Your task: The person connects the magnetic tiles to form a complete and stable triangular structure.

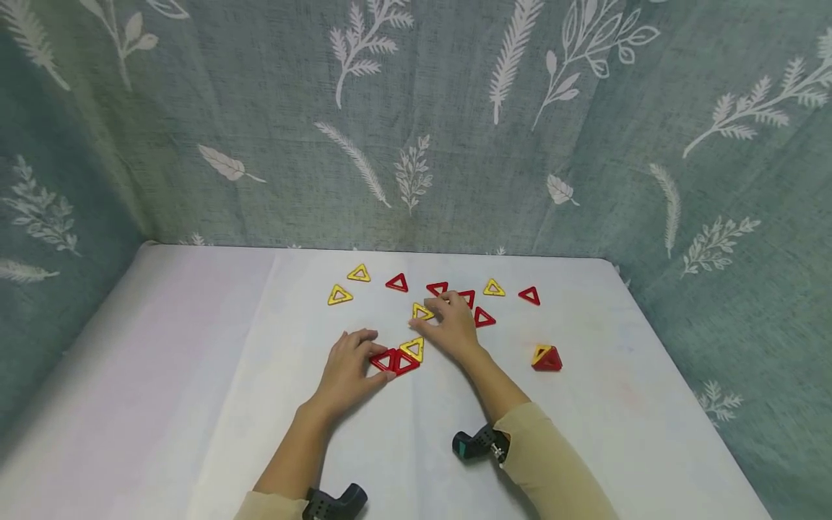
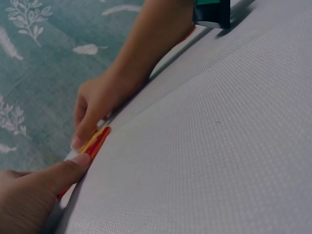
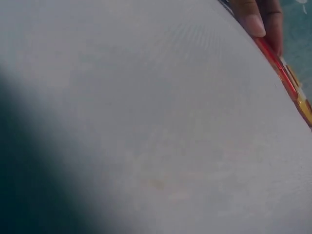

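Note:
My left hand (image 1: 347, 370) holds a red triangular tile (image 1: 382, 360) between thumb and fingers, flat on the table. A second red triangular tile (image 1: 406, 362) lies against it, and a yellow triangular tile (image 1: 413, 349) adjoins that one. Just beyond, my right hand (image 1: 453, 331) pinches another yellow triangular tile (image 1: 421, 312) between thumb and fingertips. In the left wrist view, the left thumb (image 2: 73, 168) presses the row's near edge, with the right hand (image 2: 105, 100) close behind. The right wrist view catches the left hand's fingers (image 3: 253, 22) on a red edge.
Farther back on the white table (image 1: 273, 404) lie several loose triangles, among them a yellow one (image 1: 340, 295), a red one (image 1: 397, 282) and another red one (image 1: 529, 295). A small red-and-yellow tile pyramid (image 1: 547, 358) stands at right. Leaf-patterned cloth (image 1: 279, 130) rises behind.

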`<state>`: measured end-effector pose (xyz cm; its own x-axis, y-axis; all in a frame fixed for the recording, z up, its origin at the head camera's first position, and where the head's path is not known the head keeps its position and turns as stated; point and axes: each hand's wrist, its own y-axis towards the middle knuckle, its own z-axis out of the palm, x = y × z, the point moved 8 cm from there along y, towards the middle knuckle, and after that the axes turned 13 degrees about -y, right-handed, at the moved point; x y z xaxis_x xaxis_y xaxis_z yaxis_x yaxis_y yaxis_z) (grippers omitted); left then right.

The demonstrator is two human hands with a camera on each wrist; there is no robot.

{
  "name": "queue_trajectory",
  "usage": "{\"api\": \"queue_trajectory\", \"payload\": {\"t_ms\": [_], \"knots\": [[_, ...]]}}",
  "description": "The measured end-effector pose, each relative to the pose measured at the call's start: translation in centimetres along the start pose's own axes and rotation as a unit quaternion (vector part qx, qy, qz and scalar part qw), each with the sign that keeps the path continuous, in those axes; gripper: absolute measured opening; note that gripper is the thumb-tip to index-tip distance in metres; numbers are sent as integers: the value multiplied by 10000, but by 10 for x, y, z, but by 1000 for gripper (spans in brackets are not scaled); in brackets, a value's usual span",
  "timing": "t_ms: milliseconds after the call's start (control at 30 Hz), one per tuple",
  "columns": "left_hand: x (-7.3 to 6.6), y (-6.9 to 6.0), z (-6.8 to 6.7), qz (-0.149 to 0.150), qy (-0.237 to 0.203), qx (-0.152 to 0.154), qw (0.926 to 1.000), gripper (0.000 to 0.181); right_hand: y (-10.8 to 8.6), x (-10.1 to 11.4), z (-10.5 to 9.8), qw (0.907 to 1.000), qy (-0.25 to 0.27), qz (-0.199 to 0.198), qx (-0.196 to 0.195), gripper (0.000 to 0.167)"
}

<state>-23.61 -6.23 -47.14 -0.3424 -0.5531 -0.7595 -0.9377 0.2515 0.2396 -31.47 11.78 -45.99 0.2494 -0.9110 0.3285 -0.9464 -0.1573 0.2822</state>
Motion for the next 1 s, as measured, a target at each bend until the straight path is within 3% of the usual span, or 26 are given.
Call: {"api": "queue_trajectory", "payload": {"t_ms": [167,333,667,1000], "knots": [[-3,1,0,113,-11,-19,9999,41,1,3,4,9986,-459,-146,231,48],[-3,2,-1,62,-2,-46,10000,41,-2,2,2,9989,-458,-27,122,43],[2,-1,-4,-197,64,-282,9994,43,-22,-5,0,9961,408,775,-126,43],[1,0,-3,-67,-18,-498,9987,41,-37,-8,-4,9951,302,885,-315,43]]}}
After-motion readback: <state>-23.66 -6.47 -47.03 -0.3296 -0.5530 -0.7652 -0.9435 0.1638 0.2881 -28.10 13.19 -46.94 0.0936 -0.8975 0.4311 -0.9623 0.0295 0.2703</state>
